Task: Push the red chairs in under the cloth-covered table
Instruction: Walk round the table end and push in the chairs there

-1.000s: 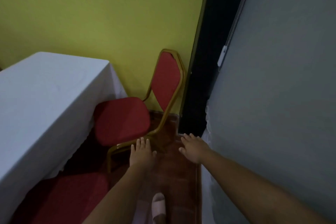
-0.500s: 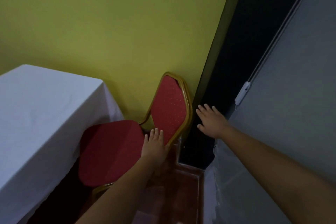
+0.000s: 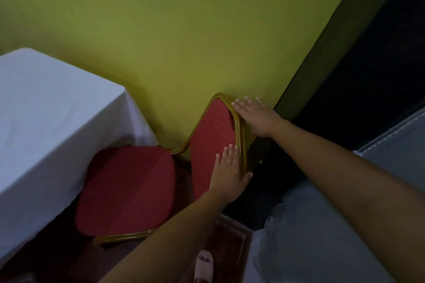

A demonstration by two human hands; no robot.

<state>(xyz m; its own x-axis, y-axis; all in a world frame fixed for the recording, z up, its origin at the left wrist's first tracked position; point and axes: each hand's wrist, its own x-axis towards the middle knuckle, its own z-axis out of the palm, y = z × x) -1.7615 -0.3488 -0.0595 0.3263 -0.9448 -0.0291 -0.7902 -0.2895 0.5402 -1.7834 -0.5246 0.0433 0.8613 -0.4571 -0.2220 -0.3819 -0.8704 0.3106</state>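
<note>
A red chair with a gold frame stands by the yellow wall, its seat (image 3: 126, 190) partly under the edge of the white-cloth table (image 3: 46, 122). Its backrest (image 3: 210, 135) faces the table. My left hand (image 3: 228, 173) lies on the backrest's lower right side, fingers flat on the red fabric and thumb hooked behind the gold frame. My right hand (image 3: 254, 117) rests flat with spread fingers against the upper right edge of the frame, from behind. The chair's legs are mostly hidden.
The yellow wall (image 3: 184, 41) is directly behind the chair. A dark door frame and opening (image 3: 356, 76) rise at the right, with a grey surface (image 3: 310, 236) below it. My foot in a pale slipper (image 3: 203, 264) stands on the reddish-brown floor.
Both hands rose from low over the floor to the chair's backrest. The left hand now clasps its edge, and the right hand touches the frame top. The view has drawn closer to the chair.
</note>
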